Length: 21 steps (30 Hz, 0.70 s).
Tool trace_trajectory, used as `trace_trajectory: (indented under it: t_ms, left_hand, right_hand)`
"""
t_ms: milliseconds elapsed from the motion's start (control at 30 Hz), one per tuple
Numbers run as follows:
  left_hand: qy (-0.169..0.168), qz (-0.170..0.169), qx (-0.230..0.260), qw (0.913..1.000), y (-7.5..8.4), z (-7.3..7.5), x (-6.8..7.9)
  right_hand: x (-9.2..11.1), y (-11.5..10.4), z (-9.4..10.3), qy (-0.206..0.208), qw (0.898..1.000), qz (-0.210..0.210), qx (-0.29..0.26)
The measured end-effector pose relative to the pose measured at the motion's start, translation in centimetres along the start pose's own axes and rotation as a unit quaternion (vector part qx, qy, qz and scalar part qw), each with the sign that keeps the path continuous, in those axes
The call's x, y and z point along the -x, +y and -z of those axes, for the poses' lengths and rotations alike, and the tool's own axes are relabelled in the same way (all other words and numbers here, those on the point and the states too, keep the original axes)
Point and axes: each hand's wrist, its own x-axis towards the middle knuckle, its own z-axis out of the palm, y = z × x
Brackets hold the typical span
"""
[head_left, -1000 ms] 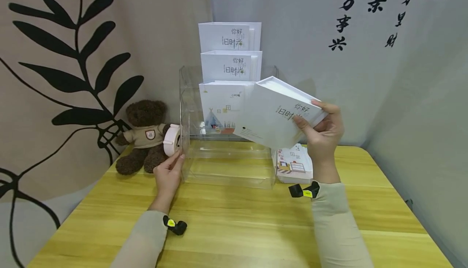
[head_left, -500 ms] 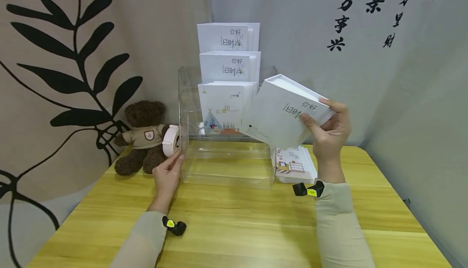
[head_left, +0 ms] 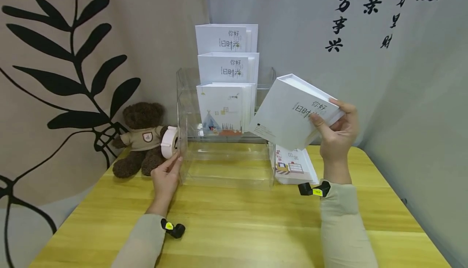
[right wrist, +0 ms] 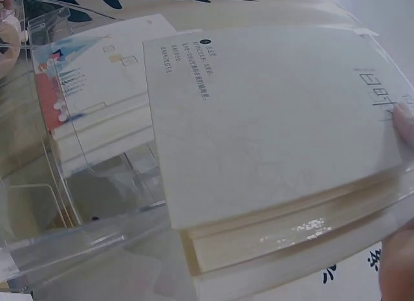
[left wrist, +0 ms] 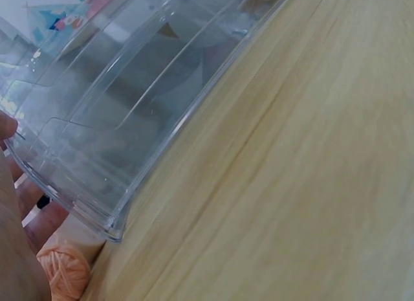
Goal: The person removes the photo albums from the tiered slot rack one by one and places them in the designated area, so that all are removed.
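My right hand (head_left: 338, 140) holds a white photo album (head_left: 289, 109) in the air, right of the clear rack (head_left: 226, 182). The thumb lies on the printed front and the fingers are behind it. In the right wrist view the album's page edges face the camera. My left hand (head_left: 165, 180) grips the rack's left side panel at its front edge; in the left wrist view the thumb and fingers lie on either side of the panel. White albums stand in the rack's tiers: a front album with a tent picture (head_left: 221, 109), a middle album (head_left: 223, 67) and a back album (head_left: 221, 38).
An illustrated white album (head_left: 294, 168) lies on the wooden table (head_left: 234, 227) right of the rack. Left of it sit a brown teddy bear (head_left: 142, 138) and a pale pink clock (head_left: 169, 143). A peach yarn ball (left wrist: 63, 272) shows by the left fingers. Walls stand behind.
My right hand has moved to the right with the photo album, away from the album with the tent picture. The left hand has stayed on the rack. The head view has shifted slightly.
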Motion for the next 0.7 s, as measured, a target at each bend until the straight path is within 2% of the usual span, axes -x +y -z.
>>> trace_trajectory:
  t_ms: [200,400,500,700]
  left_hand:
    - [0.0,-0.003,0.002,1.0,0.0,0.1,0.0]
    - [0.002,0.001,-0.008,1.0,0.0,0.1,0.2]
    - [0.001,0.004,-0.008,1.0,0.0,0.0,0.1]
    - [0.0,0.009,-0.011,0.9999,0.1,-0.1,0.0]
  right_hand:
    - [-0.4,0.1,1.0,0.025,1.0,-0.002,0.002]
    - [-0.6,0.1,3.2,0.037,0.999,-0.01,0.023]
    - [-0.8,0.1,4.5,0.04,0.998,-0.033,0.03]
    - [-0.5,0.7,8.3,0.054,0.992,-0.105,0.038]
